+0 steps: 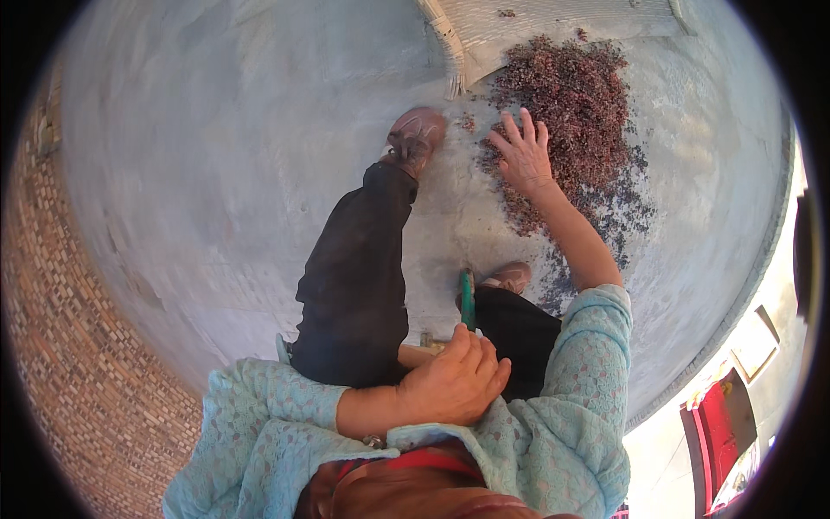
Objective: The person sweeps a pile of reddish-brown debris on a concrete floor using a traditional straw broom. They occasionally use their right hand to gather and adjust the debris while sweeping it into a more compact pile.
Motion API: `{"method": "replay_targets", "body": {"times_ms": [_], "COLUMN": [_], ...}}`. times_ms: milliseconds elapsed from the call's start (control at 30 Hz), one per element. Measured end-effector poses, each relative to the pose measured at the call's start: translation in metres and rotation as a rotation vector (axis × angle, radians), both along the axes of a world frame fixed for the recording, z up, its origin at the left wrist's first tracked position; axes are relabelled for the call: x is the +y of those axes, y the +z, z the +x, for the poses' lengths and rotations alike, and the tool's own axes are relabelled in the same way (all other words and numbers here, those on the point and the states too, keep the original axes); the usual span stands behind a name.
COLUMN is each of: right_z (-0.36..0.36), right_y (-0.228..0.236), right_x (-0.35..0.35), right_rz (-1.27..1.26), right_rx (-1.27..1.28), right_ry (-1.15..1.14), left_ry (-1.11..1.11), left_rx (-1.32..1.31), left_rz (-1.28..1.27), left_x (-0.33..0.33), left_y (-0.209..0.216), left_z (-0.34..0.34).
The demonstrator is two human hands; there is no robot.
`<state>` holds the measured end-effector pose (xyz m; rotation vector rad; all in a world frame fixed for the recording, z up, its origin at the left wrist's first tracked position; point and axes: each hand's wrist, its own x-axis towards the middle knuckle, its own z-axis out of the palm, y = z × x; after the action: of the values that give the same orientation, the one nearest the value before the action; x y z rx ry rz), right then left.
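The pile of small reddish-brown husks or berries (571,112) lay loose on the grey concrete floor (216,130), its bits thinning out toward the edges. R hand (524,160) was at the pile's L edge, back of hand up, fingers spread w/ gaps btwn; grip open, nothing seen in it, tho couldn't tell if fingertips touched the bits or were just above. L hand (458,376) was well below the pile, over the lap, fingers loosely curled, nr the end of a green strip (468,298); couldn't tell if it gripped that or anything else, b/c palm was hidden. Dark grains (635,203) were scattered along the pile's lower R side. Woven mat (562,22) w/ a thick pale rim lay just above the pile, a few stray bits on it. L shoe (417,138), brown w/ laces, stood L of the pile; R shoe (508,276) was below it, partly hidden by black trousers (359,277). Brick paving (86,372) was far L of the pile.
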<state>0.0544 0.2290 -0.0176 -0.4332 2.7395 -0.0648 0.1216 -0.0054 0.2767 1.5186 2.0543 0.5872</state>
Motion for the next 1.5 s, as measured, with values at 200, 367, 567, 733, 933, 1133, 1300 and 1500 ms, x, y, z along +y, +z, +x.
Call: {"method": "replay_targets", "body": {"times_ms": [200, 367, 567, 733, 933, 1133, 1300, 1500], "right_z": [0.001, 0.056, 0.058, 0.027, 0.024, 0.104, 0.178, 0.238], "right_y": [-0.036, -0.042, -0.029, -0.006, 0.033, 0.015, -0.018, -0.07], "right_x": [-0.038, 0.009, 0.086, 0.143, 0.159, 0.118, 0.047, 0.02], "right_rz": [0.05, 0.186, 0.353, 0.545, 0.547, 0.028, -0.442, -0.536], "right_rx": [-0.262, -0.198, -0.164, -0.089, -0.079, 0.079, -0.081, -0.172], "right_ry": [0.176, 0.224, 0.145, 0.127, -0.045, -0.349, -0.578, -0.749], "left_ry": [0.018, 0.023, 0.017, -0.018, -0.017, -0.044, -0.069, -0.101], "left_rx": [0.009, 0.004, -0.004, 0.006, -0.004, -0.043, -0.021, -0.012], "left_rz": [-0.041, -0.036, -0.022, 0.016, 0.05, 0.053, 0.048, 0.006], "left_x": [-0.001, 0.0, 0.0, 0.001, 0.003, 0.007, 0.012, 0.014], "left_y": [-0.004, -0.002, -0.002, -0.003, 0.0, 0.006, 0.003, 0.003], "left_z": [-0.003, -0.005, -0.001, -0.001, 0.0, 0.004, 0.007, 0.006]}}
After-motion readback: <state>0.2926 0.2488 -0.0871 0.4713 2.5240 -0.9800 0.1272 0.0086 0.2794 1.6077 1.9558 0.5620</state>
